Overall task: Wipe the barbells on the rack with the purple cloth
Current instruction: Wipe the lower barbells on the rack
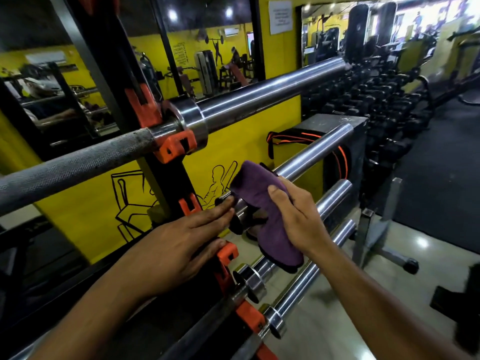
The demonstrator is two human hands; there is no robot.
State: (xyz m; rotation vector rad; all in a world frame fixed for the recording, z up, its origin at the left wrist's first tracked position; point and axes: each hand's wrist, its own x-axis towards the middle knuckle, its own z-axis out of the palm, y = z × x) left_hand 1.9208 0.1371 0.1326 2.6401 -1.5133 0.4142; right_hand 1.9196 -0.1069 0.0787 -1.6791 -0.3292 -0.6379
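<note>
Several chrome barbells lie on a black rack with orange hooks. The top barbell runs across the upper view. Below it, a second barbell sleeve carries the purple cloth, which is draped over it and hangs down across a third sleeve. My right hand grips the cloth around the sleeve, thumb on top. My left hand reaches in with straight fingers, fingertips touching the collar of the third sleeve beside the cloth. Two lower sleeves sit beneath the hands.
A yellow wall with black drawings and mirrors stands behind the rack. A dark box with a black-and-orange belt sits to the right of it. Rows of dumbbells fill the far right. A metal stand stands on the pale floor.
</note>
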